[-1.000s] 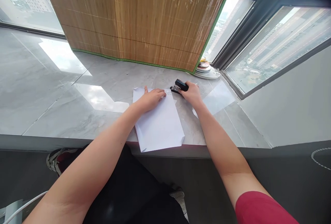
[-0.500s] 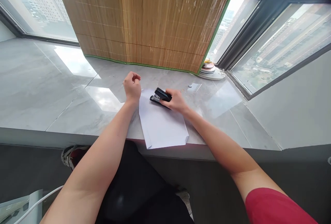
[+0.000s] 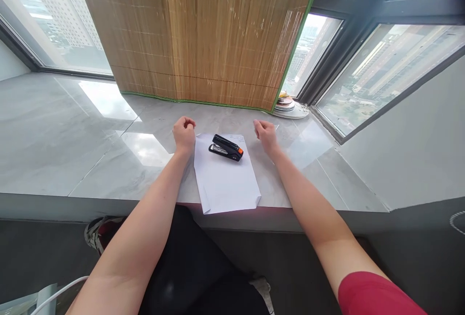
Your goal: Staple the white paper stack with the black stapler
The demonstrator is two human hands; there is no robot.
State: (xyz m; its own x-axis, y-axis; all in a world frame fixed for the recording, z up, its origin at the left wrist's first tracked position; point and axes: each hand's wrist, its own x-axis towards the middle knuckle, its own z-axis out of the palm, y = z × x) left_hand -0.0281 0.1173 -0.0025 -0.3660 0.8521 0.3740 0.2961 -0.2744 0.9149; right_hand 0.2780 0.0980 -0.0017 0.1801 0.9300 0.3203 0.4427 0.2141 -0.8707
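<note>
A black stapler (image 3: 225, 148) with an orange button at its rear lies on a stack of white paper (image 3: 228, 184), its jaw pointing left. The sheets have folded lower corners and reach the ledge's front edge. My left hand (image 3: 184, 133) rests as a loose fist just left of the paper's upper corner, with nothing seen in it. Right of the paper, my right hand (image 3: 266, 136) is also curled into a fist, apart from the stapler. No object shows in its fingers.
The pale marble-look ledge (image 3: 105, 160) carries everything. A bamboo blind (image 3: 214, 39) with green edging hangs at the back. Stacked plates (image 3: 290, 109) stand in the back right corner by the window frame (image 3: 323, 70). A white cable (image 3: 60, 291) runs at lower left.
My right hand has let go of the stapler and moved right, off the paper. The stapler stays lying on the sheets. My left hand keeps its fist in about the same place.
</note>
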